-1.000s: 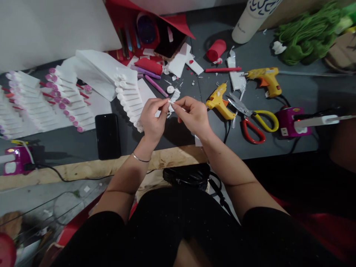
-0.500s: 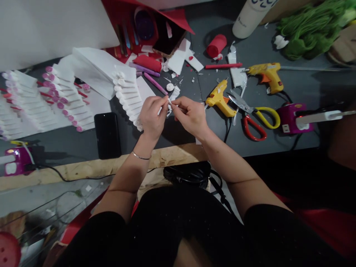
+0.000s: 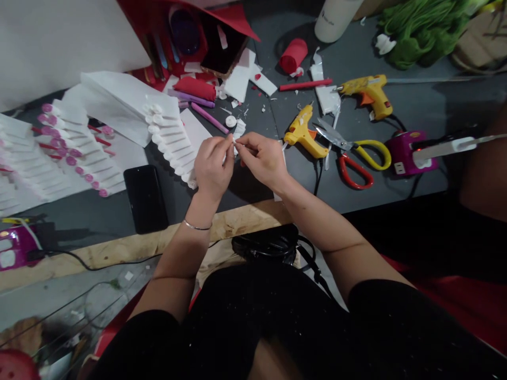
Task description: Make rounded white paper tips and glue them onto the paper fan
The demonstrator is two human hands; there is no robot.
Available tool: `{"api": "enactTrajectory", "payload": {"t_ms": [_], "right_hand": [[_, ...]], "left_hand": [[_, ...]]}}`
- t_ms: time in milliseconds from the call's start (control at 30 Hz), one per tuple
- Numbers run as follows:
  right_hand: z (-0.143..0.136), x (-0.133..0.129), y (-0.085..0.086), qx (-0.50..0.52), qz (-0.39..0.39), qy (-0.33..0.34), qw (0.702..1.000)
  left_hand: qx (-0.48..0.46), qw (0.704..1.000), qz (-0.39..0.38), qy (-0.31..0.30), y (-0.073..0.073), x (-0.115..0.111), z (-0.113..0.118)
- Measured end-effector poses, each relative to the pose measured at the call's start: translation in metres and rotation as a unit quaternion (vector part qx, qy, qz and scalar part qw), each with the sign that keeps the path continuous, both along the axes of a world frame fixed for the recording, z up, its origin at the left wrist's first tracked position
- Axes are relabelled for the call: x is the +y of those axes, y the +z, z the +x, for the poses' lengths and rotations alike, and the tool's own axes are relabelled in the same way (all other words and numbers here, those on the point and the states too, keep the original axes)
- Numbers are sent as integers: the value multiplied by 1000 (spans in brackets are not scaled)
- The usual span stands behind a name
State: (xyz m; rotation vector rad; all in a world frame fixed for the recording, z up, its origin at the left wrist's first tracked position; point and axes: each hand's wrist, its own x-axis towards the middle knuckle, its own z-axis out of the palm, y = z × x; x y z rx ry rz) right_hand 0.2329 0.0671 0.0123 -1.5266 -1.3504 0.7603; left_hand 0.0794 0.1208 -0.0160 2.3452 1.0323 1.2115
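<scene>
My left hand [image 3: 215, 163] and my right hand [image 3: 262, 158] meet over the dark table, fingertips pinched together. Between them is a small white piece [image 3: 234, 142], mostly hidden by the fingers; it looks like white paper or a similar thin material. Left of my left hand lies a row of white rolled flowers [image 3: 166, 141] on white strips. Just beyond the fingertips are a small white roll [image 3: 230, 121] and white scraps. A yellow glue gun [image 3: 304, 132] rests to the right of my right hand, beside scissors [image 3: 344, 145] with red and yellow handles.
A black phone [image 3: 146, 199] lies near the wooden table edge [image 3: 249, 219]. Pink-tipped rolls [image 3: 71, 153] spread at left. A second glue gun [image 3: 366, 95], a purple power block [image 3: 410, 150], a white bottle [image 3: 335, 21], a red roll [image 3: 293, 55] and green yarn [image 3: 423, 31] occupy the right side.
The camera view has shifted, so the table things appear farther left, with those at right slightly higher. Both hands stay together, pinching the small white piece with slightly moved fingers.
</scene>
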Motion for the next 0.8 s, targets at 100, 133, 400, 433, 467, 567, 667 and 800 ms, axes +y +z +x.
{"api": "enactTrajectory", "payload": {"t_ms": [100,133,400,433,467,567,667,800], "right_hand": [[1,0,0,-5,5,-3,1000],[1,0,0,-7,7,0,1000],[3,-2,4,-59,26,7,998],[4,-2,4,-66,30,10,997],[4,-2,3,-72,35,13,997],[5,-1,2,-81,47,15,995],[5,-1,0,-70,52,12,996],[5,-1,-1,-44,37,0,998]], "left_hand": [[-12,1000,-27,-7,4,-2,1],[-23,999,-38,-4,6,-3,2],[-136,982,-128,-12,11,1,4],[-136,981,-135,-15,11,2,4],[-133,981,-139,-19,11,2,4],[-127,983,-128,-28,12,2,4],[-125,986,-111,-14,12,1,5],[-115,988,-100,2,11,-1,5]]}}
